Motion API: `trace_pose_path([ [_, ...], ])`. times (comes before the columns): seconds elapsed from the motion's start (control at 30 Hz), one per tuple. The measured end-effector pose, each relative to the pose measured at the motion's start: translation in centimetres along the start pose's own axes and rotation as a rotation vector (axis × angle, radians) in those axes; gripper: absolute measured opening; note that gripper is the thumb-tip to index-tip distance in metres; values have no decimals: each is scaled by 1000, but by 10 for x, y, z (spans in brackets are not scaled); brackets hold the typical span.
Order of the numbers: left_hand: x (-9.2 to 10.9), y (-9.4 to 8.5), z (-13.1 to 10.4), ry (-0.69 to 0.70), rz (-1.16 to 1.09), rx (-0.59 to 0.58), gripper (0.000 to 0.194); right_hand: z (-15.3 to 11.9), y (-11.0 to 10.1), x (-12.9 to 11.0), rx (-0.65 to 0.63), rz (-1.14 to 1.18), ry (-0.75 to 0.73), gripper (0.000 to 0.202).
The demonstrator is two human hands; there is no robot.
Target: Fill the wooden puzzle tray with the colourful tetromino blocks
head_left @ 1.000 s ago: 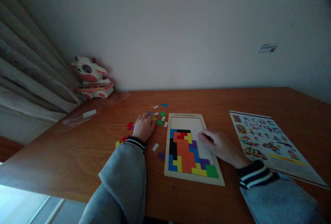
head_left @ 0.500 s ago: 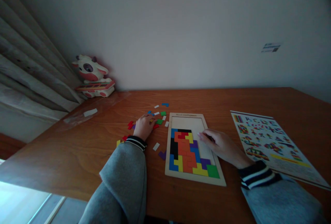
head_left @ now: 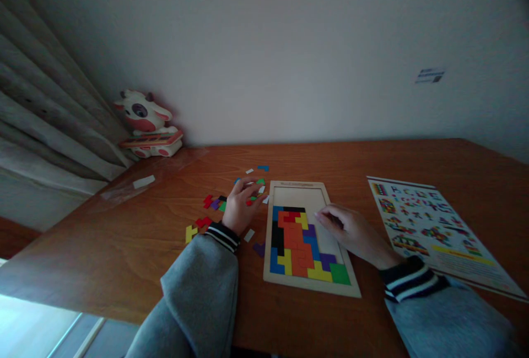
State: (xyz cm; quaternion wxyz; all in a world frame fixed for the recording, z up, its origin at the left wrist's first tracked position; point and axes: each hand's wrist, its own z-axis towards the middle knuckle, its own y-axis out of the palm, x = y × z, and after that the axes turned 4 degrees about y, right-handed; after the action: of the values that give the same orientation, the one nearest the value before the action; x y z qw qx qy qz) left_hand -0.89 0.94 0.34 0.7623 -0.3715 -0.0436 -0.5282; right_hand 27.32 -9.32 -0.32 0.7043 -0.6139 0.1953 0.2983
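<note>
A wooden puzzle board (head_left: 313, 288) lies on the table, its lower and left parts filled with coloured pieces and its upper right bare. Left of it, my left hand (head_left: 241, 207) hovers over loose pieces with its fingers apart, and nothing is seen in them. Over the board's right edge rests my right hand (head_left: 345, 230). Its thumb and index finger are pinched together; whatever they hold, if anything, is too small to name. Near my left wrist lie a yellow piece (head_left: 191, 233), a red piece (head_left: 203, 222) and a purple piece (head_left: 259, 249).
A printed pattern sheet (head_left: 430, 220) lies on the right of the wooden table (head_left: 144, 237). At the back left sits a cow toy (head_left: 151, 124) by the curtain. Clear plastic with a white label (head_left: 144, 182) lies in front of it. A blue piece (head_left: 263, 168) is farther back.
My left hand has moved right and lifted, its fingers spreading and uncovering green, black and purple pieces on its left. My right hand has hardly moved.
</note>
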Motion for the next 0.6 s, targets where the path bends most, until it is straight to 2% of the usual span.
trace_pose_path([
  [0.07, 16, 6, -3, 110, -73, -32, 8, -1, 0, -4, 16, 30, -38, 30],
  [0.17, 38, 14, -7, 189, -166, -110, 10, -3, 3, -10, 13, 87, -99, 27],
  [0.23, 50, 20, -10, 145, -242, -109, 14, -4, 6, -15, 4, 130, -137, 30],
  [0.37, 67, 27, -16, -50, -444, -132, 20, -4, 6, -23, -21, 239, -154, 24],
  [0.5, 71, 32, -21, -206, -550, -203, 21, -4, 3, -26, -28, 339, -71, 26],
  [0.6, 72, 34, -23, -218, -551, -217, 27, -3, 1, -24, -52, 391, -11, 29],
])
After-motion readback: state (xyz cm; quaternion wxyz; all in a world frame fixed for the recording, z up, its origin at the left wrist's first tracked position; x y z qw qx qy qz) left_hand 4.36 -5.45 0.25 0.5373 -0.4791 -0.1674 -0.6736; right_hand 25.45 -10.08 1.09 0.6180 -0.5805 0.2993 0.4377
